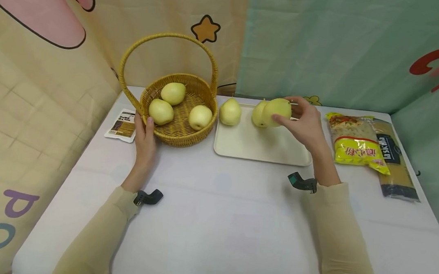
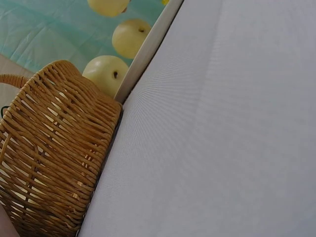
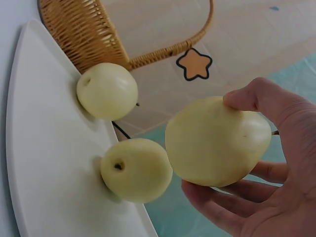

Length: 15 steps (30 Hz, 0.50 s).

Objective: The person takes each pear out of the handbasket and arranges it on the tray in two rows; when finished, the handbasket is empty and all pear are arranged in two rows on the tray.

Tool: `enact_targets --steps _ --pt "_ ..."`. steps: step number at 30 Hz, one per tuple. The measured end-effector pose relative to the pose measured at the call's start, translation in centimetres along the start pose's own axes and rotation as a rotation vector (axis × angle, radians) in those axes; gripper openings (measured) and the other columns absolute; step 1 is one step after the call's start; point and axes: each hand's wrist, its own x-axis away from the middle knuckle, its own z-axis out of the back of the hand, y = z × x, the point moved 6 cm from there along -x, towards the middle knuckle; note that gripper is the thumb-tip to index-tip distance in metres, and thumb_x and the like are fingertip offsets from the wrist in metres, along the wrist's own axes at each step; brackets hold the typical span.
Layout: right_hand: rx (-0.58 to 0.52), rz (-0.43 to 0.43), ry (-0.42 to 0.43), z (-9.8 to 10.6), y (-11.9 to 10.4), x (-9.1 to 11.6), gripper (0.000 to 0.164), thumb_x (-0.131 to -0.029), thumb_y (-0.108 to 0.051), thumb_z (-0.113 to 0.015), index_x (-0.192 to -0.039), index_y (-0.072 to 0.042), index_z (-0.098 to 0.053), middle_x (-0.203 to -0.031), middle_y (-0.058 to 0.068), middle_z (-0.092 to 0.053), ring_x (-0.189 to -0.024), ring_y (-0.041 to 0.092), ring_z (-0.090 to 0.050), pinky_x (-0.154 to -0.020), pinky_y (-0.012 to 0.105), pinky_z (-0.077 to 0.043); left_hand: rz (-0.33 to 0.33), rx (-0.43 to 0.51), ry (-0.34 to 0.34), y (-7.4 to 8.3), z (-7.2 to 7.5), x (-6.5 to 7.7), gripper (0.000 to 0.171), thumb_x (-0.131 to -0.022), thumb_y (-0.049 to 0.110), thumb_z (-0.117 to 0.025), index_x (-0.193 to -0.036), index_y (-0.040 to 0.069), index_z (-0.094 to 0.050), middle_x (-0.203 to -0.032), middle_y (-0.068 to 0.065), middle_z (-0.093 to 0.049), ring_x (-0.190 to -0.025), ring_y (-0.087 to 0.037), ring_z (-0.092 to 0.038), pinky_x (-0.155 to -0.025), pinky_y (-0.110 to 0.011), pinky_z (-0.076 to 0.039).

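My right hand holds a pale yellow-green pear between thumb and fingers, raised over the cream tray. Behind it in the head view, a second pear stands on the tray, and a third pear sits at the tray's left end. With its fingers at the left rim, my left hand touches the wicker basket. Inside the basket lie three more pears, one at the back, one at the left and one at the right.
A small white-and-brown packet lies left of the basket, partly behind my left hand. To the right of the tray are a yellow noodle bag and a long pasta pack. The basket's tall handle arches upward. Curtains hang behind the table.
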Motion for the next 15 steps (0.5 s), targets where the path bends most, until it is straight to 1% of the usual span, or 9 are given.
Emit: enact_targets --steps 2,4,6,7,9,10,12,13,15 --pt "0.017 -0.025 0.013 0.7 0.5 -0.1 0.07 -0.091 -0.043 -0.082 -0.148 -0.011 -0.057 -0.145 0.016 -0.064 -0.13 0.032 -0.066 -0.102 0.038 -0.057 0.002 0.001 -0.002 0.0 0.0 0.1 0.065 -0.114 0.024 -0.039 -0.169 0.003 -0.012 -0.173 -0.018 -0.022 -0.162 -0.027 -0.02 -0.133 -0.038 -0.015" --pt "0.037 -0.054 0.005 1.3 1.1 -0.1 0.074 -0.091 -0.045 -0.081 -0.15 -0.009 -0.055 -0.146 0.017 -0.062 -0.129 0.033 -0.066 -0.095 0.031 -0.056 0.007 0.0 -0.001 0.0 0.1 0.1 0.065 -0.114 0.024 -0.04 -0.169 0.003 -0.012 -0.173 -0.018 -0.023 -0.162 -0.027 -0.021 -0.132 -0.034 -0.016" --pt "0.066 -0.09 -0.019 1.8 1.7 0.0 0.078 -0.092 -0.047 -0.08 -0.153 -0.008 -0.051 -0.146 0.019 -0.061 -0.122 0.031 -0.068 -0.087 0.025 -0.055 0.015 -0.006 0.002 0.0 0.1 0.2 0.065 -0.114 0.025 -0.04 -0.169 0.004 -0.013 -0.173 -0.017 -0.023 -0.162 -0.027 -0.021 -0.131 -0.031 -0.017" --pt "0.08 -0.11 -0.036 2.0 2.1 0.0 0.081 -0.092 -0.048 -0.079 -0.155 -0.006 -0.049 -0.147 0.021 -0.06 -0.116 0.029 -0.07 -0.084 0.025 -0.055 0.016 -0.008 0.002 0.0 0.1 0.2 0.065 -0.114 0.025 -0.04 -0.169 0.003 -0.012 -0.173 -0.017 -0.023 -0.162 -0.026 -0.021 -0.131 -0.03 -0.017" --pt "0.102 -0.16 -0.071 2.4 2.8 0.1 0.088 -0.093 -0.05 -0.077 -0.16 -0.005 -0.042 -0.148 0.024 -0.059 -0.102 0.022 -0.073 -0.085 0.031 -0.059 0.014 -0.012 0.003 0.1 0.2 0.1 0.065 -0.114 0.025 -0.04 -0.169 0.003 -0.013 -0.173 -0.018 -0.023 -0.162 -0.027 -0.021 -0.131 -0.028 -0.017" --pt "0.11 -0.186 -0.085 2.5 3.2 0.1 0.092 -0.093 -0.052 -0.076 -0.162 -0.004 -0.039 -0.149 0.025 -0.058 -0.096 0.02 -0.074 -0.088 0.036 -0.061 0.009 -0.011 0.002 0.1 0.2 0.1 0.065 -0.114 0.024 -0.04 -0.168 0.003 -0.012 -0.173 -0.018 -0.023 -0.162 -0.027 -0.021 -0.131 -0.029 -0.017" --pt "0.129 -0.236 -0.106 2.7 3.9 0.1 0.097 -0.093 -0.055 -0.075 -0.164 -0.004 -0.034 -0.148 0.029 -0.057 -0.086 0.021 -0.076 -0.097 0.047 -0.059 0.005 -0.005 -0.002 -0.1 0.1 0.0 0.065 -0.114 0.023 -0.04 -0.168 0.002 -0.012 -0.173 -0.018 -0.023 -0.162 -0.027 -0.021 -0.131 -0.029 -0.017" --pt "0.135 -0.258 -0.109 2.7 4.2 0.1 0.099 -0.093 -0.056 -0.075 -0.165 -0.004 -0.033 -0.149 0.031 -0.056 -0.086 0.023 -0.077 -0.1 0.052 -0.057 0.005 0.0 -0.002 -0.4 0.1 -0.1 0.065 -0.114 0.023 -0.039 -0.168 0.002 -0.012 -0.173 -0.018 -0.023 -0.162 -0.027 -0.02 -0.131 -0.03 -0.017" --pt "0.152 -0.285 -0.11 2.7 4.7 0.0 0.1 -0.092 -0.057 -0.074 -0.165 -0.002 -0.033 -0.147 0.033 -0.057 -0.091 0.031 -0.077 -0.103 0.055 -0.054 0.01 0.006 0.001 -1.1 0.2 -0.3 0.065 -0.114 0.024 -0.039 -0.169 0.004 -0.012 -0.174 -0.017 -0.023 -0.162 -0.026 -0.02 -0.131 -0.03 -0.016"
